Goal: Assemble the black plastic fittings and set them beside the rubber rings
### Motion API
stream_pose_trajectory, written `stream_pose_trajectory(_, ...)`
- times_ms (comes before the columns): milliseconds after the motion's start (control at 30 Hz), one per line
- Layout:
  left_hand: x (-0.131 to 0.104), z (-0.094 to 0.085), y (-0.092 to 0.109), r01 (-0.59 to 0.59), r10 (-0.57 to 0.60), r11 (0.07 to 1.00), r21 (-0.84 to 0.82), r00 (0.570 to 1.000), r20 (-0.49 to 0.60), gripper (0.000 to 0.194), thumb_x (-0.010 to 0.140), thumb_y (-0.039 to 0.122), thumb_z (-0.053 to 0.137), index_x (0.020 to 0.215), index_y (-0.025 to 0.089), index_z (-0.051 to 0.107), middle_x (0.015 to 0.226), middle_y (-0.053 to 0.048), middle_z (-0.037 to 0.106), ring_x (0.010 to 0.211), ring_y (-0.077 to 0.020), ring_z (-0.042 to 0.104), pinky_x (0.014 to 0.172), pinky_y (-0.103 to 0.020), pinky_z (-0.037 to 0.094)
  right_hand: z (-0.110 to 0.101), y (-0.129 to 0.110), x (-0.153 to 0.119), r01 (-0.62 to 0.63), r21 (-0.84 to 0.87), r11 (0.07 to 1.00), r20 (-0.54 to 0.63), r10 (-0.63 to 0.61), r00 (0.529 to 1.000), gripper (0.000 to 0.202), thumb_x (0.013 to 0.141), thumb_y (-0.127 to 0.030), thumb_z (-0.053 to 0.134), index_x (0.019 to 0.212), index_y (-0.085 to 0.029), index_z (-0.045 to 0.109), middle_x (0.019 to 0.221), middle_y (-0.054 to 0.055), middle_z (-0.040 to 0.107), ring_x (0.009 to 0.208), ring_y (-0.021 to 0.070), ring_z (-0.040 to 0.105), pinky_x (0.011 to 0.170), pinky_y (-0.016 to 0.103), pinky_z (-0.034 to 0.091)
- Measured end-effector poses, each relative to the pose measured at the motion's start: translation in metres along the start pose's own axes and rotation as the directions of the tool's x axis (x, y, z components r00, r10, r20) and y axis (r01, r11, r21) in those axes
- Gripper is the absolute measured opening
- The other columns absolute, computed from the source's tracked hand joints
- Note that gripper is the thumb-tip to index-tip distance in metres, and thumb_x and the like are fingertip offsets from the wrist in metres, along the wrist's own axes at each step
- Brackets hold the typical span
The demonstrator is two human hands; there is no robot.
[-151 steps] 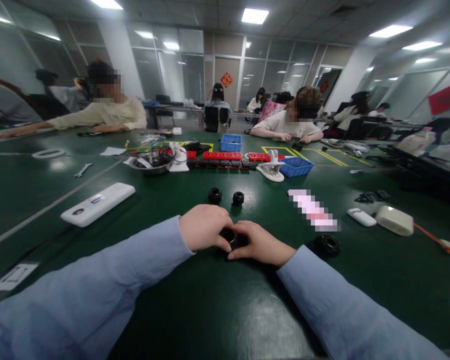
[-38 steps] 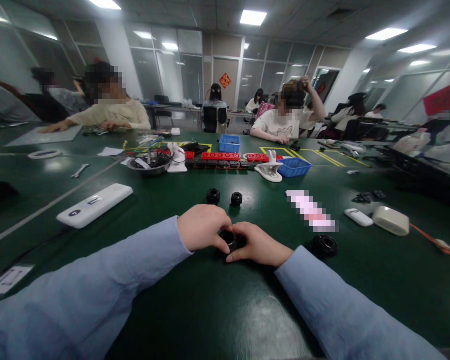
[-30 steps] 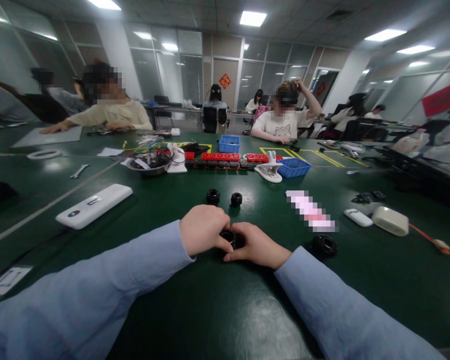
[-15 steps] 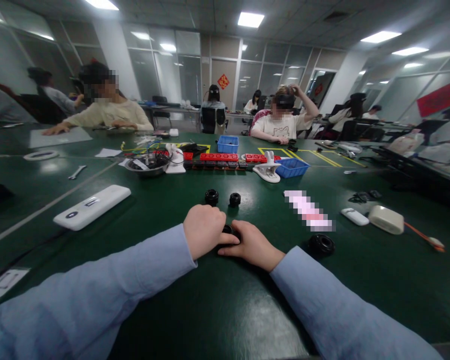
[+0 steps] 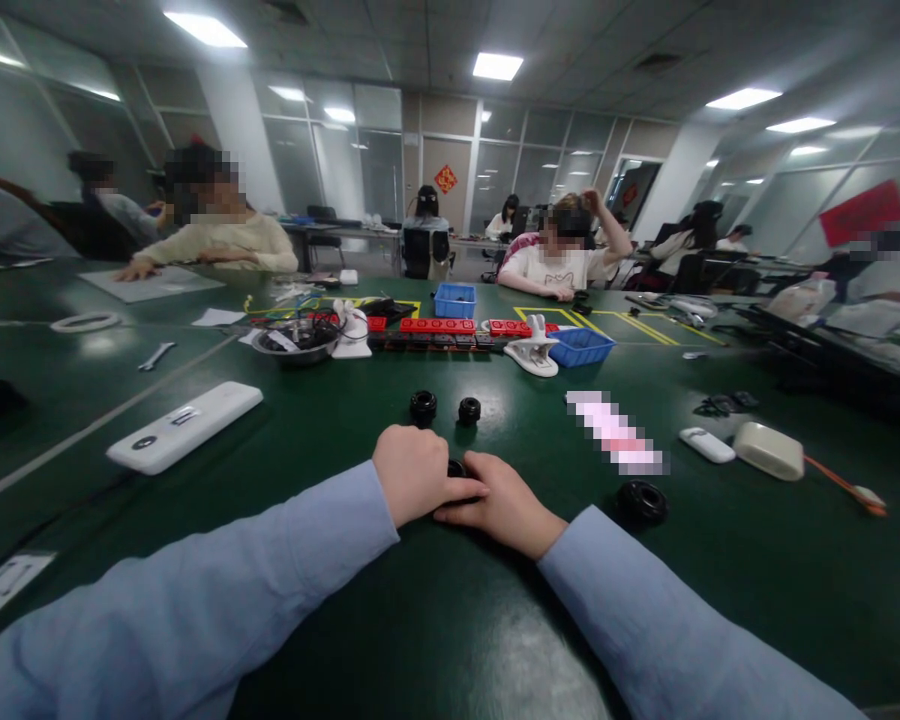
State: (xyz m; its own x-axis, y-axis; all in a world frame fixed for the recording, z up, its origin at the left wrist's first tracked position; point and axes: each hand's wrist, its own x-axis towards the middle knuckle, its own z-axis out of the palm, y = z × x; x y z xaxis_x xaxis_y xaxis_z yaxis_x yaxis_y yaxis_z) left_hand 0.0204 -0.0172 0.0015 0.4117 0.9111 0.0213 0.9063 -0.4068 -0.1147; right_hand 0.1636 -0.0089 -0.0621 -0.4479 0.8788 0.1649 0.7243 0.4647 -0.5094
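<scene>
My left hand and my right hand meet over the green table, both closed around one small black round part. Only the top of that part shows between the fingers; the rest is hidden. Just beyond my hands stand two more black ring-shaped parts, a larger one on the left and a smaller one on the right. A bigger black ring part lies to the right of my right forearm.
A white device and a wrench lie left. Further back are a metal bowl, red blocks, a white clamp and a blue tray. A beige case is right. People sit across the table.
The whole view has shifted slightly, so the table things appear a little lower. My hands keep their grip on the black part. The person at the left has turned a little.
</scene>
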Motion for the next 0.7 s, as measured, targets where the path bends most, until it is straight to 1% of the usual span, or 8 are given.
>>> stream_pose_trajectory(100, 0.001, -0.001, 0.001, 0.013, -0.013, 1.0, -0.011, 0.999, 0.042, 0.086, 0.077, 0.078, 0.019, 0.072, 0.008, 0.069, 0.073, -0.019, 0.066, 0.072, -0.0315, 0.064, 0.053, -0.033, 0.041, 0.0, 0.0, 0.0, -0.001, -0.007, 1.0, 0.004, 0.001, 1.0, 0.045, 0.058, -0.05, 0.075, 0.064, -0.018, 0.044, 0.066, -0.003, 0.046, 0.06, 0.0112, 0.041, 0.052, 0.024, 0.026)
stream_pose_trajectory(400, 0.0, -0.001, 0.001, 0.022, -0.02, 0.999, -0.027, 0.998, 0.062, 0.084, 0.081, 0.074, 0.015, 0.072, 0.009, 0.069, 0.073, -0.018, 0.066, 0.072, -0.0311, 0.064, 0.052, -0.032, 0.04, 0.0, 0.0, -0.001, 0.003, -0.009, 1.0, 0.011, -0.002, 1.0, 0.045, 0.06, -0.05, 0.075, 0.068, -0.018, 0.044, 0.071, -0.001, 0.049, 0.066, 0.0142, 0.045, 0.057, 0.026, 0.031)
stream_pose_trajectory(533, 0.001, -0.001, 0.002, 0.027, -0.025, 0.999, -0.032, 0.997, 0.075, 0.085, 0.082, 0.073, 0.014, 0.072, 0.009, 0.069, 0.074, -0.019, 0.066, 0.073, -0.0326, 0.064, 0.053, -0.034, 0.041, -0.001, -0.001, 0.0, -0.003, -0.02, 1.0, 0.018, 0.003, 1.0, 0.044, 0.059, -0.048, 0.076, 0.067, -0.018, 0.044, 0.071, -0.001, 0.049, 0.066, 0.0143, 0.045, 0.056, 0.026, 0.031)
stream_pose_trajectory(600, 0.001, -0.003, -0.001, 0.012, -0.01, 1.0, -0.021, 0.995, 0.098, 0.084, 0.081, 0.073, 0.015, 0.073, 0.009, 0.069, 0.076, -0.019, 0.067, 0.074, -0.0327, 0.065, 0.054, -0.034, 0.042, -0.002, -0.001, 0.0, -0.006, -0.019, 1.0, 0.026, 0.006, 1.0, 0.043, 0.059, -0.047, 0.076, 0.066, -0.018, 0.045, 0.07, -0.001, 0.048, 0.064, 0.0137, 0.044, 0.055, 0.025, 0.03)
stream_pose_trajectory(700, 0.0, -0.009, -0.01, -0.015, 0.014, 1.0, 0.012, 0.992, 0.123, 0.083, 0.081, 0.073, 0.015, 0.075, 0.01, 0.068, 0.077, -0.018, 0.067, 0.075, -0.0325, 0.065, 0.056, -0.034, 0.044, -0.003, -0.002, -0.001, 0.012, -0.005, 1.0, 0.022, -0.012, 1.0, 0.041, 0.061, -0.045, 0.075, 0.067, -0.018, 0.046, 0.069, -0.002, 0.048, 0.064, 0.0132, 0.045, 0.055, 0.025, 0.03)
